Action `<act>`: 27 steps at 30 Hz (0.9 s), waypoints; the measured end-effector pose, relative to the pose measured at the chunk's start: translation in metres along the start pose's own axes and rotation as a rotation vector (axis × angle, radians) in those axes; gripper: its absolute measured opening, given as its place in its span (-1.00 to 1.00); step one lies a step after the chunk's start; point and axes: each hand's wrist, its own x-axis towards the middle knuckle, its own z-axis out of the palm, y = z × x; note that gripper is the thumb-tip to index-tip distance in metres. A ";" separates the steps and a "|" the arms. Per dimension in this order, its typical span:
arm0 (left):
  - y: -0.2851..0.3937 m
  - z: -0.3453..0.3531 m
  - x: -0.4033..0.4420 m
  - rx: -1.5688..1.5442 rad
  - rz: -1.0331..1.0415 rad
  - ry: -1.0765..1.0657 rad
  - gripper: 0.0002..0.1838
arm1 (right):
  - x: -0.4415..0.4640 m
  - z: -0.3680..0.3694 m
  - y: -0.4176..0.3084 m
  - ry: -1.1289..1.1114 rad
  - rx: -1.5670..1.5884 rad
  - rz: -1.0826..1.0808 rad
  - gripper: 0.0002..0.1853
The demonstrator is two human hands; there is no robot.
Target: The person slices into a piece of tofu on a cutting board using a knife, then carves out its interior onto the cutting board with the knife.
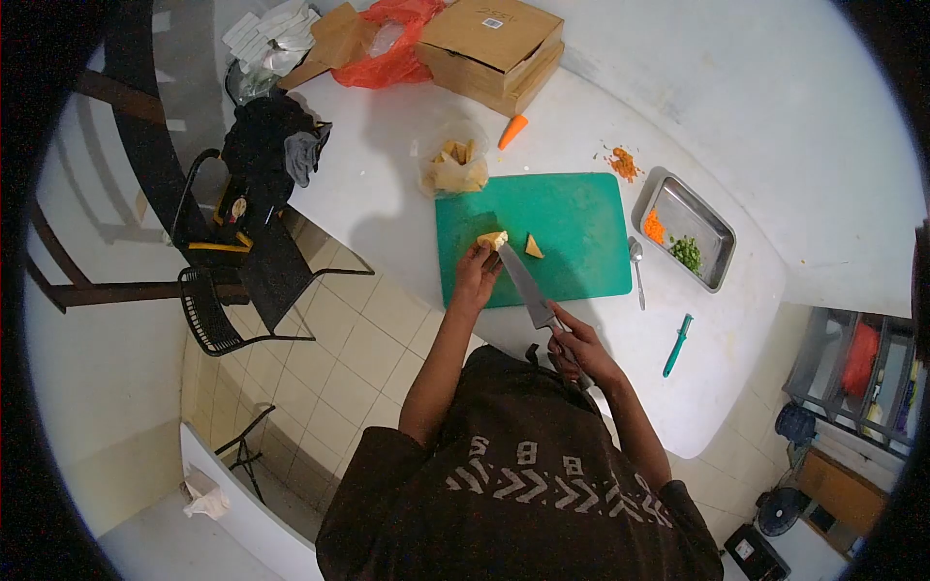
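My left hand (477, 272) pinches a golden wedge that looks like fried tofu (493, 239) above the green cutting board (581, 208). In my right hand (579, 347) is the handle of a large kitchen knife (526, 290). Its blade points up and left, the tip close to the held wedge; whether it touches cannot be made out. A second fried tofu wedge (534, 247) lies on the board, right of the blade. At the board's upper left corner stands a clear plastic bag (455, 172) with several similar pieces inside.
Right of the board are a spoon (637, 266), a green peeler (679, 346) and a metal tray (715, 230) holding chopped carrot (655, 228) and green bits (686, 254). Carrot peelings (625, 165), a carrot piece (512, 132), cardboard boxes (494, 48) and a red bag (392, 34) lie farther back.
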 end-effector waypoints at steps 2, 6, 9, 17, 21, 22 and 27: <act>0.002 0.005 -0.003 -0.023 0.005 0.072 -0.68 | 0.000 -0.003 -0.001 0.061 -0.261 -0.048 -0.40; 0.004 -0.003 0.002 -0.100 -0.023 0.114 -0.71 | -0.004 -0.004 -0.007 0.116 -0.617 -0.175 -0.38; 0.010 0.004 -0.002 -0.136 -0.051 0.141 -0.75 | -0.007 -0.003 -0.013 0.220 -1.099 -0.377 -0.36; 0.018 0.002 -0.001 -0.164 -0.087 0.135 -0.75 | -0.011 -0.005 -0.020 0.245 -1.334 -0.428 -0.33; 0.018 0.004 -0.002 -0.157 -0.086 0.169 -0.75 | -0.013 -0.005 -0.023 0.249 -1.379 -0.456 -0.33; 0.018 0.002 -0.001 -0.158 -0.095 0.175 -0.76 | -0.014 -0.004 -0.024 0.246 -1.408 -0.456 -0.34; 0.020 0.002 0.000 -0.108 -0.113 0.237 -0.68 | -0.016 -0.006 -0.029 0.234 -1.509 -0.422 -0.36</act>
